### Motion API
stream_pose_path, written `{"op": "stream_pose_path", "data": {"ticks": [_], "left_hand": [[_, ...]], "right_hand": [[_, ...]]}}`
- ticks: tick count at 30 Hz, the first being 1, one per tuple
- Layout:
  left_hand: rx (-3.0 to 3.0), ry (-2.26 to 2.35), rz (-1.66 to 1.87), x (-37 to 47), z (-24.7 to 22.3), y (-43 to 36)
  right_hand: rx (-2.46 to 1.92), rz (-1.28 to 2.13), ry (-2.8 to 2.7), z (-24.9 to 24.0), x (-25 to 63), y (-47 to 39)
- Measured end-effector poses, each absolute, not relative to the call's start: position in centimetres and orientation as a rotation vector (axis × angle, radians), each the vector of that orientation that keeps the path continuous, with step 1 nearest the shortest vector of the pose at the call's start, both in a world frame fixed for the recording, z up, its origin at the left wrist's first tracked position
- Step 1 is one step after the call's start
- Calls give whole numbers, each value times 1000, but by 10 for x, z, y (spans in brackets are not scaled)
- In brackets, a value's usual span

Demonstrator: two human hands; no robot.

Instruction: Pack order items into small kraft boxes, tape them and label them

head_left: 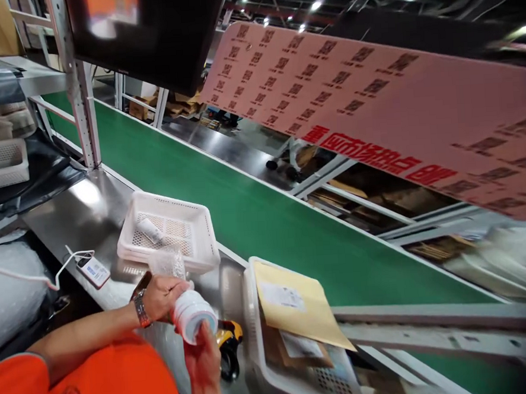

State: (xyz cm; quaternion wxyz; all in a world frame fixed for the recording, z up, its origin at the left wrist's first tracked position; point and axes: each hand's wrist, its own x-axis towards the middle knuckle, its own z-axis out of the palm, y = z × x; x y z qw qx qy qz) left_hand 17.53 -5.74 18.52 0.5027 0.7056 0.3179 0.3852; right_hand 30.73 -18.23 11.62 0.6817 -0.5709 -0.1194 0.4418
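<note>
In the head view, a white, round, ridged container (193, 311) with a pale blue end is held between my two hands over the metal bench. My left hand (164, 295), with a watch at the wrist, is closed around its far side. My right hand (204, 355) grips the near end, thumb on the pale blue face. Crinkled clear bubble wrap (168, 263) sits just beyond my left hand; I cannot tell whether it is attached to the container. A yellow and black handheld scanner (230, 344) lies right of my right hand.
Past my hands stands a white basket (197, 213) with a small white packet (150, 230) inside. On the right, another basket (256, 340) holds a yellow envelope (291, 299). A cabled white device (93, 271) lies left. Behind runs a green conveyor (245, 204); a monitor (146, 43) hangs above.
</note>
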Motion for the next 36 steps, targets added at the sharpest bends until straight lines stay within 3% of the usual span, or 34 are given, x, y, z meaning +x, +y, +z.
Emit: {"op": "stream_pose_path", "data": {"ticks": [8, 20, 24, 30, 36], "left_hand": [[1769, 749, 906, 174, 173, -62], [2062, 758, 1063, 169, 157, -62], [2222, 714, 1196, 164, 167, -56], [2466, 452, 1380, 164, 161, -64], [2519, 270, 1422, 172, 141, -83]], "right_hand": [[-1297, 1020, -276, 105, 318, -186], [-1937, 402, -679, 122, 297, -192], [-1964, 337, -935, 125, 293, -192], [-1948, -37, -1341, 121, 295, -194], [-2075, 124, -1232, 106, 306, -205]]}}
